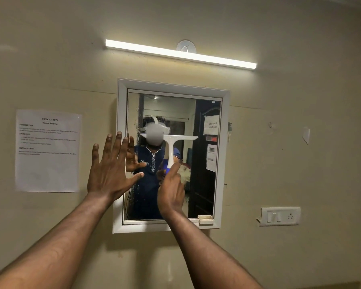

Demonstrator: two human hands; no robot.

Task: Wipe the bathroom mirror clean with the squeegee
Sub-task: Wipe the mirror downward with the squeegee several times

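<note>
Head view: right hand (171,188), fingers clamped on white plastic squeegee (169,146) against white-framed rectangular wall mirror (204,163), blade near glass middle; left hand (109,172), fingers apart, over left frame edge.

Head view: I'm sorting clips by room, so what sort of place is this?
Probably a home bathroom or washroom wall: a white-framed mirror hangs under a tube light, with a switch and socket plate nearby. No sink shows, so that's a guess.
</note>
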